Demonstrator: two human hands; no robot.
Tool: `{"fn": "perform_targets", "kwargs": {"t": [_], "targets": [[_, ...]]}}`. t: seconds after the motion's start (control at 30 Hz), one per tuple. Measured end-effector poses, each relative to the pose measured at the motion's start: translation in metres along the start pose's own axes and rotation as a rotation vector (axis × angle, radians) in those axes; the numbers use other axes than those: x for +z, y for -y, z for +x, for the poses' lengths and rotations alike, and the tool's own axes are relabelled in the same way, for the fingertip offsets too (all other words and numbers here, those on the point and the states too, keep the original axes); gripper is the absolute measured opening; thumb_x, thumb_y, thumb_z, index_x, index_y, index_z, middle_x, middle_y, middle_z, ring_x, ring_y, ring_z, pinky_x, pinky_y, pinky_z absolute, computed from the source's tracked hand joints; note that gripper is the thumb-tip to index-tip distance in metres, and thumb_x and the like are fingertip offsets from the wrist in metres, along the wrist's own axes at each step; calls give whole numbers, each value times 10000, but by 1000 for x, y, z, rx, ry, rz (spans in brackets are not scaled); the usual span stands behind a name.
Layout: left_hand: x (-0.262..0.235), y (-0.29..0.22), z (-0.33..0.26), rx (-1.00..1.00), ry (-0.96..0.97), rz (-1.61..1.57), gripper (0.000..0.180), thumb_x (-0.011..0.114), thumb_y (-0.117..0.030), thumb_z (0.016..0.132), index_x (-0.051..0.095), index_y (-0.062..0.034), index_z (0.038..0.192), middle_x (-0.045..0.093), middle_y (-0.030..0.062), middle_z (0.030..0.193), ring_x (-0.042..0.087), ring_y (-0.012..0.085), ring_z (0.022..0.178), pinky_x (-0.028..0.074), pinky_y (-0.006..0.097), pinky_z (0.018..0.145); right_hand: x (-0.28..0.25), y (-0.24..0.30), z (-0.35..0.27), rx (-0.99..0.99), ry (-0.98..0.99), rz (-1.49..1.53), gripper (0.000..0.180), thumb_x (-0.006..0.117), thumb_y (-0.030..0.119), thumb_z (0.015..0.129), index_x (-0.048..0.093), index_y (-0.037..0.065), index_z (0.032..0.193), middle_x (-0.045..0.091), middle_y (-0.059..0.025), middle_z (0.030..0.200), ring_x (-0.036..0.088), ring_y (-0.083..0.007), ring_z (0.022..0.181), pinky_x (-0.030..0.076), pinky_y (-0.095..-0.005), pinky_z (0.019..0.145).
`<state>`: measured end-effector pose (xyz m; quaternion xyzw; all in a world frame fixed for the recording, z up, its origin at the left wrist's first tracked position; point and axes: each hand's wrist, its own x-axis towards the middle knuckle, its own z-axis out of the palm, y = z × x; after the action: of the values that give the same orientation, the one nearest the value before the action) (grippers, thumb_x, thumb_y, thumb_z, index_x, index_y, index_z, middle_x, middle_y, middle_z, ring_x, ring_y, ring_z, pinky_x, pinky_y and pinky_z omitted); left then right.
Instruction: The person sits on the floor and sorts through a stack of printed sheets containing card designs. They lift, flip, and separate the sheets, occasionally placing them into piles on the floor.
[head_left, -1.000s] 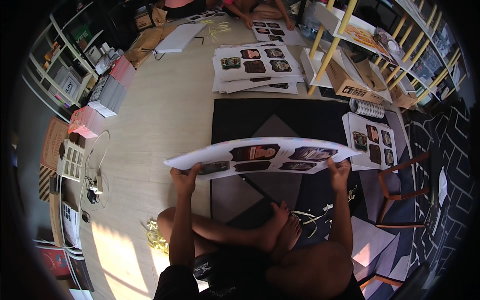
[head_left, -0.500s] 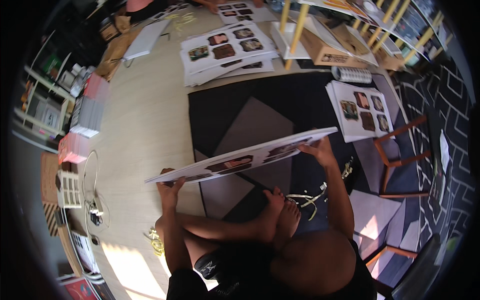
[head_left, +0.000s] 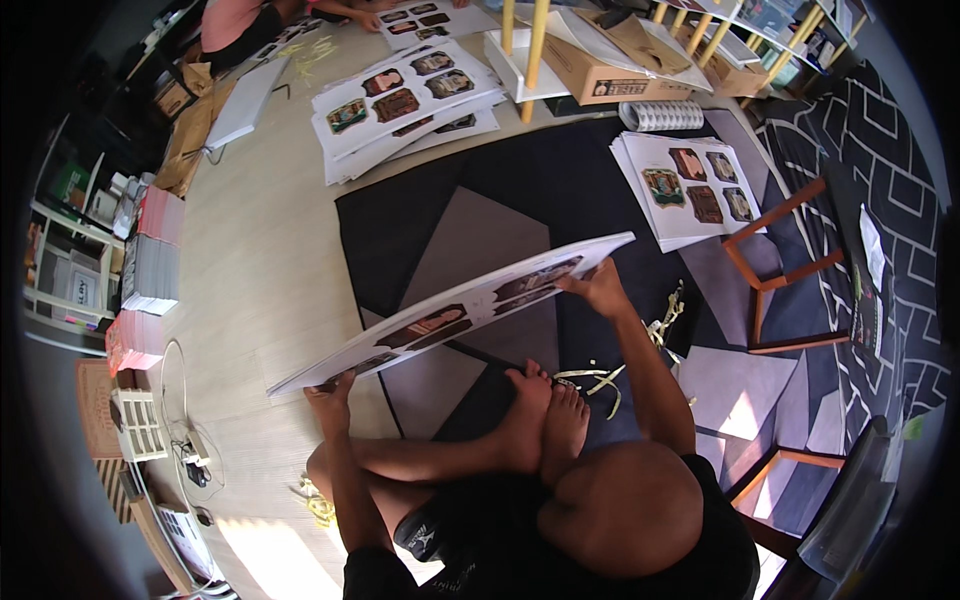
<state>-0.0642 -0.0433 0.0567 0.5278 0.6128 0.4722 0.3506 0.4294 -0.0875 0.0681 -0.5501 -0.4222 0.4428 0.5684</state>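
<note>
I hold a thin stack of large white printed sheets point(head_left: 450, 310) with dark picture panels, tilted steeply, its right end higher. My left hand point(head_left: 328, 392) grips its lower left corner. My right hand point(head_left: 598, 290) grips the right edge near the top. The stack hangs over a black and grey rug point(head_left: 470, 220), above my crossed legs and bare feet point(head_left: 545, 420).
More stacks of printed sheets lie on the rug at the right point(head_left: 690, 188) and on the wooden floor ahead point(head_left: 400, 100). A wooden chair point(head_left: 780, 270) stands at right. Yellow strips point(head_left: 600, 375) lie by my feet. Another person point(head_left: 240, 20) sits at the far end. Shelves point(head_left: 70, 280) line the left.
The sheet stack has tilted from nearly level to steeply slanted, its right end raised and left end lowered, and the view has shifted right.
</note>
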Motion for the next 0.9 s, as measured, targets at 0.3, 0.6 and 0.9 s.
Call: {"fn": "perform_targets", "kwargs": {"t": [0.3,0.6,0.9], "targets": [[10,-26,-3,-110,164,-163,663,891,-136,695,555,156,1185,651,236,1089,620,326,983,501,432,925,3,-28,-2,-37,-30,-78,307,820,-26,741,691,-11,1019,737,-88,1006,689,-170,931,556,-318,843],[37,11,2,-305,-99,11,523,869,-139,714,635,132,1096,691,173,1037,653,253,862,550,380,764,-1,23,101,112,-19,-550,569,908,265,688,638,-47,1080,723,-172,1029,708,-247,954,543,-352,871],[146,30,-86,-712,-164,-733,481,787,63,760,617,45,1210,664,194,1118,686,283,922,587,409,830,62,1,216,149,158,-1328,652,879,299,655,579,-18,1140,661,-212,1132,660,-354,1083,503,-478,942]]}}
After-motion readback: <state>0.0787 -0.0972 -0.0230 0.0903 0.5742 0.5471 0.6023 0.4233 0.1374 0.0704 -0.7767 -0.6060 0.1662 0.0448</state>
